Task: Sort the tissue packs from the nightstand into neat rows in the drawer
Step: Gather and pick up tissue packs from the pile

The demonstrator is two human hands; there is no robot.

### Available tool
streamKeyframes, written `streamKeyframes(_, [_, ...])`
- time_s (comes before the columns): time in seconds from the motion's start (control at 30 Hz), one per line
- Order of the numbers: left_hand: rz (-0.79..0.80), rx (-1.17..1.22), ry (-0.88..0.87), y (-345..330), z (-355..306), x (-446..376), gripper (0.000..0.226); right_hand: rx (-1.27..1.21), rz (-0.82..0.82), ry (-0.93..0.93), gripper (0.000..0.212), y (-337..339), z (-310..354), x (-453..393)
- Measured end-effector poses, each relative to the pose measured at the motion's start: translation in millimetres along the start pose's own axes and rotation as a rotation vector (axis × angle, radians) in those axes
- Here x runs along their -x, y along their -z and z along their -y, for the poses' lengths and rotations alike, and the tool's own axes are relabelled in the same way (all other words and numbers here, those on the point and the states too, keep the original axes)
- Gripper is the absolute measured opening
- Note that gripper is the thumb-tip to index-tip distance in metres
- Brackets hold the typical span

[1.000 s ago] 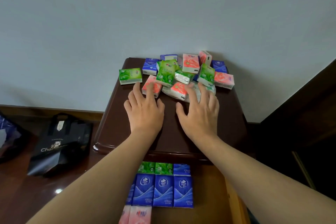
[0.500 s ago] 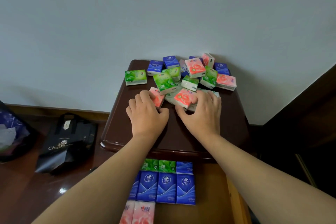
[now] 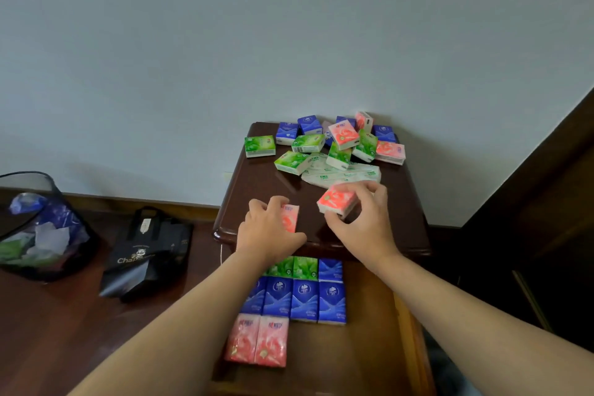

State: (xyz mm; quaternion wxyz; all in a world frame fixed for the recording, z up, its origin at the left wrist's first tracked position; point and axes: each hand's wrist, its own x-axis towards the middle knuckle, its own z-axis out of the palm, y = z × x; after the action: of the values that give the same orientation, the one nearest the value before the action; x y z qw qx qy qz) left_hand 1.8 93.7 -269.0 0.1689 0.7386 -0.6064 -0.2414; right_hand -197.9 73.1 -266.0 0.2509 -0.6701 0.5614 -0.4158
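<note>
Each hand has a pink tissue pack near the front edge of the nightstand (image 3: 405, 202). The left hand (image 3: 268, 231) has its grip curled over one pink pack (image 3: 290, 217), and the right hand (image 3: 364, 219) is pinching the other pink pack (image 3: 337, 201), which is tipped up. This looks like the carrying step. Next, both should go down into the open drawer (image 3: 369, 347) beside the two pink packs (image 3: 257, 339) in the front row, standing straight. Many packs (image 3: 324, 145) wait by the back edge

Pale wall (image 3: 225, 42), dark wooden floor (image 3: 48, 331)
</note>
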Motion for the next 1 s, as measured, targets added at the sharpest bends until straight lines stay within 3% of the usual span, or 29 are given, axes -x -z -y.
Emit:
streamKeyframes(0.13, [0.008, 0.222, -0.025, -9, 12, 49, 0.074, -0.107, -0.020, -0.155, 0.032, 8, 7, 48])
streamKeyframes(0.27, [-0.003, 0.346, -0.030, -24, 26, 99, 0.071, -0.204, 0.078, -0.401, 0.058, 5, 4, 96])
streamKeyframes(0.37, [-0.039, 0.328, -0.007, -37, 38, 128, 0.073, -0.302, 0.172, -0.593, 0.039, -5, -3, 128])
streamKeyframes(0.5, [-0.041, 0.549, 0.061, -51, 55, 154, 0.079, -0.303, 0.288, -0.832, 0.029, -21, -3, 163])
streamKeyframes(0.63, [-0.083, 0.631, 0.045, -55, 67, 160, 0.082, -0.243, 0.257, -0.908, 0.023, -38, -6, 173])
streamKeyframes(0.73, [-0.093, 0.691, 0.040, -52, 73, 158, 0.080, -0.197, 0.351, -0.967, 0.028, -43, -9, 171])
streamKeyframes(0.83, [-0.103, 0.727, 0.061, -52, 81, 158, 0.066, -0.162, 0.395, -0.997, 0.038, -49, -12, 169])
streamKeyframes(1.0, [-0.126, 0.845, 0.096, -54, 88, 153, 0.040, -0.215, 0.286, -1.020, 0.051, -61, -20, 167])
